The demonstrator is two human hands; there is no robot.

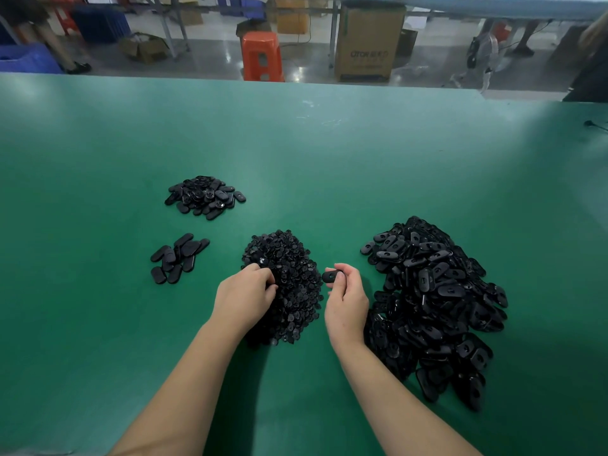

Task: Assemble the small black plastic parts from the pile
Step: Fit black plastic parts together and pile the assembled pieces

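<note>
A heap of small round black parts (pixel 289 268) lies in the middle of the green table (pixel 329 159). My left hand (pixel 245 296) rests on the heap's left side with curled fingers dug into the parts; what it holds is hidden. My right hand (pixel 345 299) pinches one black oval part (pixel 331 277) just right of the heap. A large pile of black oval parts (pixel 434 301) spreads to the right.
Two smaller groups of black oval parts lie to the left: a far pile (pixel 205 196) and a nearer flat cluster (pixel 178 256). Beyond the table's far edge stand an orange stool (pixel 262 55) and a cardboard box (pixel 370 41).
</note>
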